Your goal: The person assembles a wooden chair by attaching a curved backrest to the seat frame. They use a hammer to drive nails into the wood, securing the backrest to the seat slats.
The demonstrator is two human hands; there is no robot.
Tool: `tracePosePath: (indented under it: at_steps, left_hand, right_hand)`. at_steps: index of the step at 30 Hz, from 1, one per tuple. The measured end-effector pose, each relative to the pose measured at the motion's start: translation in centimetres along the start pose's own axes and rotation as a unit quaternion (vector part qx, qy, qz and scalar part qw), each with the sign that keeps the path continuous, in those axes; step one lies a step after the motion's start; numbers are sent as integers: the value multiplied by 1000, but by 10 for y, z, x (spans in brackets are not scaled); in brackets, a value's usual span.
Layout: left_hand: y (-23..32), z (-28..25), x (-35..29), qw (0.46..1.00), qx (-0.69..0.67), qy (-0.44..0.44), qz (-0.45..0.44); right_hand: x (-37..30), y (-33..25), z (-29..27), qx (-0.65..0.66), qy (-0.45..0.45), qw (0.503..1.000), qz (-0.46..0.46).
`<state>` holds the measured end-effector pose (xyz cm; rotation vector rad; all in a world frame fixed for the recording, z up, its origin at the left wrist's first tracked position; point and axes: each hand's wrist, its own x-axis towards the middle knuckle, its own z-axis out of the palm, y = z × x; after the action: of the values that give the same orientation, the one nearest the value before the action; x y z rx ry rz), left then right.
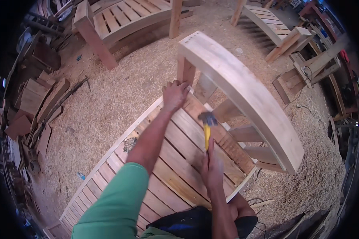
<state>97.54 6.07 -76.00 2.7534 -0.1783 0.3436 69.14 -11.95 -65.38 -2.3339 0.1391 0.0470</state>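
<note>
Head view, frame centre: right hand (212, 169) closes its grip around a yellow-handled steel hammer (207, 126); left hand (174, 95) presses flat, fingers spread, holding nothing, on the slatted pale wooden bench seat (175, 171) beside its smooth curved armrest (243, 93).

Even, soft daylight, faint shadows, no glare; heavy fisheye bend w/ dark vignette at edges, slight blur.

The bench (163, 175) stands on the floor (119, 91), its armrest (243, 91) at the right. Another bench (123, 20) lies behind, a third (271, 28) behind right, offcuts (36, 107) at left.
</note>
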Motion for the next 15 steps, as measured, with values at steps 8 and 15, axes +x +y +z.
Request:
tracePosePath:
  at_steps: [8,15]
  left_hand:
    - [-10,-39,46,961,78,-222,148]
    - [-16,-15,28,985,9,-109,136]
  right_hand:
    - [-71,49,-11,-16,-35,997,61]
    - [-69,40,-13,-3,-42,995,91]
